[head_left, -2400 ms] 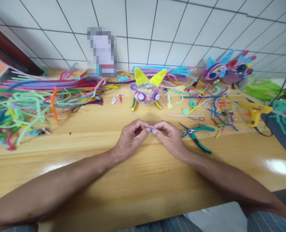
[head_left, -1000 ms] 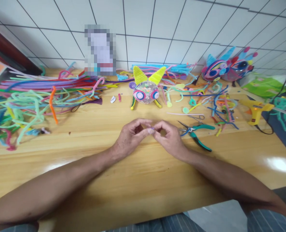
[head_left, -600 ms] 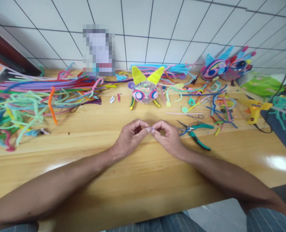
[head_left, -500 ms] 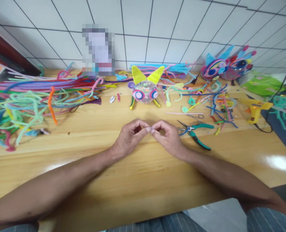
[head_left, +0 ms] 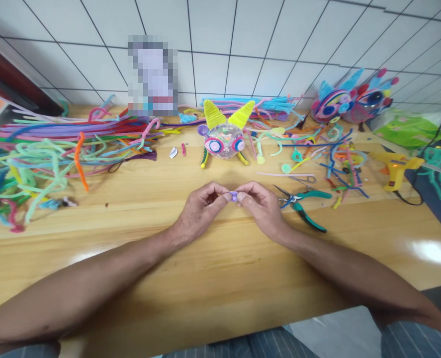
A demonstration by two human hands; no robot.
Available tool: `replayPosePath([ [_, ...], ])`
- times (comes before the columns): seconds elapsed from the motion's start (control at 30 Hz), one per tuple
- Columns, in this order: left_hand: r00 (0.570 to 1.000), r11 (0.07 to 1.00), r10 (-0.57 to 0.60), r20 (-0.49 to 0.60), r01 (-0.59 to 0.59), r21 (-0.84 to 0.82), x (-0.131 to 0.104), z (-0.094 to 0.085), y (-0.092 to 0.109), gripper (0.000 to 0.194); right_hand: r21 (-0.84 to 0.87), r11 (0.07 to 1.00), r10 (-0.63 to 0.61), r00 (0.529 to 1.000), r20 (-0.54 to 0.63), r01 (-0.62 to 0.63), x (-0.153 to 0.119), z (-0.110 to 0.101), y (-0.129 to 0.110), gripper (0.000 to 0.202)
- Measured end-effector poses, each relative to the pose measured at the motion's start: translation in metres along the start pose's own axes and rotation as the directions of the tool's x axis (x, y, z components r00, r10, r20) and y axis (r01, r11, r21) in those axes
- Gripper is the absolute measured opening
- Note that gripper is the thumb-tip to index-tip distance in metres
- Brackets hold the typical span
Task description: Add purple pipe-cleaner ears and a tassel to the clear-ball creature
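The small purple piece [head_left: 234, 196] sits above the surface [head_left: 220, 278], between the fingertips of both hands: at two o'clock from the left hand [head_left: 202, 210], ten o'clock from the right hand [head_left: 262, 209], neither hand nearer. Its visible length seems to run from nine to three. Each hand pinches an end, thumb against finger. The yellow-eared figure [head_left: 224, 135] stands at twelve o'clock, apart from the piece.

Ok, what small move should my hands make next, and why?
Perhaps turn the purple piece slightly to check its shape: your left hand and right hand both pinch it, hiding parts of it.
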State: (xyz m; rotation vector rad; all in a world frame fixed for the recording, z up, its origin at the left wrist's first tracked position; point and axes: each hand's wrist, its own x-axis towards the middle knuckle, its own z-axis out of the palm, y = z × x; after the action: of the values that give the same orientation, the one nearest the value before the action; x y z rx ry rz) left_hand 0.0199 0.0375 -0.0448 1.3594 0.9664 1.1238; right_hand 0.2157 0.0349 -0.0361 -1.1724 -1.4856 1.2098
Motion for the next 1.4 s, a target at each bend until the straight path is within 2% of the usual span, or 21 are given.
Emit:
replayPosePath([
  [0.33, 0.999, 0.999, 0.034, 0.001, -0.034, -0.043, -0.001, 0.0, 0.0, 0.027, -0.078, 0.995, -0.059, 0.998, 0.011, 0.06, -0.002, -0.002, 0.001, 0.017],
  [0.6, 0.998, 0.998, 0.054, 0.014, -0.054, -0.026, -0.001, 0.0, -0.001, 0.026, -0.062, 0.997, -0.036, 0.999, 0.012, 0.037, -0.002, -0.001, 0.0, 0.018],
  [0.8, 1.0, 1.0, 0.009, 0.022, -0.008, -0.015, 0.001, 0.0, 0.001, 0.035, -0.003, 1.0, -0.003, 1.0, -0.003, 0.003, -0.001, 0.001, 0.0, 0.019],
  [1.0, 0.998, 0.998, -0.061, 0.022, 0.061, 0.022, 0.001, -0.002, 0.007, 0.042, 0.102, 0.991, 0.09, 0.995, -0.041, -0.086, 0.003, 0.002, 0.0, 0.026],
  [1.13, 0.997, 0.998, -0.059, 0.046, 0.06, -0.021, 0.002, 0.0, 0.008, 0.044, 0.121, 0.989, 0.088, 0.996, -0.006, -0.087, 0.003, 0.001, 0.0, 0.031],
  [1.4, 0.992, 0.99, -0.117, -0.053, 0.112, -0.08, 0.004, 0.004, 0.012, 0.045, 0.136, 0.988, 0.078, 0.997, -0.012, -0.076, 0.004, 0.001, 0.003, 0.034],
])
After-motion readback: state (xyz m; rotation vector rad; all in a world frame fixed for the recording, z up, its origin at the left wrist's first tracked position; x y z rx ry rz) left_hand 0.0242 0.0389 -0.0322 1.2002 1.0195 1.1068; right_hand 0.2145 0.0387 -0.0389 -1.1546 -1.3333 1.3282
